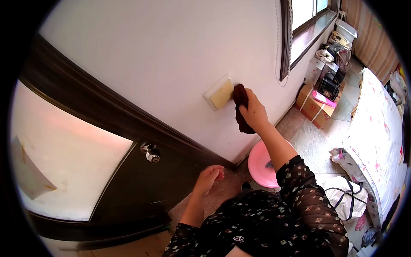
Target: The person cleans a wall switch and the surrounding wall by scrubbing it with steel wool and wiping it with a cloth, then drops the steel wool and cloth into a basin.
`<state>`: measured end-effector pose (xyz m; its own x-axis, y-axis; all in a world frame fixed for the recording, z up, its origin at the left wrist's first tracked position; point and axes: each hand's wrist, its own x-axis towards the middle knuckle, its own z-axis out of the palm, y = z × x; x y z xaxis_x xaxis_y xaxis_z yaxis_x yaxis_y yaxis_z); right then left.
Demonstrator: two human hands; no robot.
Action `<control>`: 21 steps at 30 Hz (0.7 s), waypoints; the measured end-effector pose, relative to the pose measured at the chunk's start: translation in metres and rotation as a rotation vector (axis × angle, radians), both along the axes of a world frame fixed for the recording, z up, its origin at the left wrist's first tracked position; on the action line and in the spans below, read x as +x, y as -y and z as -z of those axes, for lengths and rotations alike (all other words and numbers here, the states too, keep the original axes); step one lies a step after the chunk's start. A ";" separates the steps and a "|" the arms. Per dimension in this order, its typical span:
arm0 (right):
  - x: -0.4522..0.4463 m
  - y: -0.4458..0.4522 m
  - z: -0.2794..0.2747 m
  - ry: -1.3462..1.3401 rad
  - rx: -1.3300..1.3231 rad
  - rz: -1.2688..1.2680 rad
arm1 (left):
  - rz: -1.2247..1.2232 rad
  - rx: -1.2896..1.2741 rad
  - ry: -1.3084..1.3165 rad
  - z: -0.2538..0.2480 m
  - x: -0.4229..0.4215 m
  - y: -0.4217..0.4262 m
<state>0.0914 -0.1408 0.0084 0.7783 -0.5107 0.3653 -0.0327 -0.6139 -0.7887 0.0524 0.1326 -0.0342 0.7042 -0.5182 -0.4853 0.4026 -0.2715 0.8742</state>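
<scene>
A dark red cloth [240,97] is bunched in my right hand [256,112], its lower end hanging down. The hand holds it up at the wall, beside the right edge of a yellowed light switch [221,95] in a clear frame. Whether the cloth touches the switch I cannot tell. My left hand [209,177] is held low in front of my body, near the door frame, with its fingers curled in. What is inside those fingers, if anything, is hidden.
Below my right arm a pink basin [260,165] stands on the floor. A dark door with a round metal knob [150,153] is at left. Boxes [314,100] with bags line the wall under the window. At right are a bed [376,124] and a white bag [346,197].
</scene>
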 end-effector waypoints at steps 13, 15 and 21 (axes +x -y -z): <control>0.009 -0.005 0.003 -0.068 0.242 0.105 | 0.034 -0.001 -0.007 0.004 -0.002 -0.001; 0.011 -0.019 0.004 -0.019 0.206 0.159 | 0.020 -0.008 -0.018 0.009 -0.001 -0.004; -0.005 -0.060 0.004 -0.137 0.148 0.030 | 0.044 0.047 -0.029 0.016 -0.004 -0.001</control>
